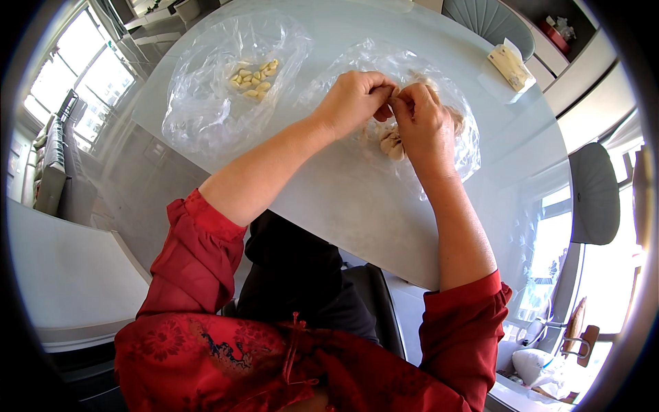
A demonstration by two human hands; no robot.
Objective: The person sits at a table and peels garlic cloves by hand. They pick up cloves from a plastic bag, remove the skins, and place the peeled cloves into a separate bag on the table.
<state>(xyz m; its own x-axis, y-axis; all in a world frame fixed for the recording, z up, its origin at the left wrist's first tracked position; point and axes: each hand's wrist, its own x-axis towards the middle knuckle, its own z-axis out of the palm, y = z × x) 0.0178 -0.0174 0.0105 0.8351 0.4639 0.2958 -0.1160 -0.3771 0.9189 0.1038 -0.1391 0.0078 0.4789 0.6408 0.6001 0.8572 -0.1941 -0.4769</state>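
My left hand [358,101] and my right hand [423,125] meet over a clear plastic bag [461,162] spread on the table. Their fingertips pinch together at one small spot, where a bit of garlic clove [392,96] seems to be, mostly hidden by the fingers. Below my right fingers lie unpeeled garlic pieces [392,147] on the bag. More garlic and papery skins [453,118] show behind and beside that hand. To the left, a second clear plastic bag [195,103] carries a small pile of peeled garlic cloves [255,79].
The pale, glossy table [343,213] has a near edge just in front of my body. A tissue pack [511,67] lies at the far right. Grey chairs [594,193] stand at the right side and the far side [491,24].
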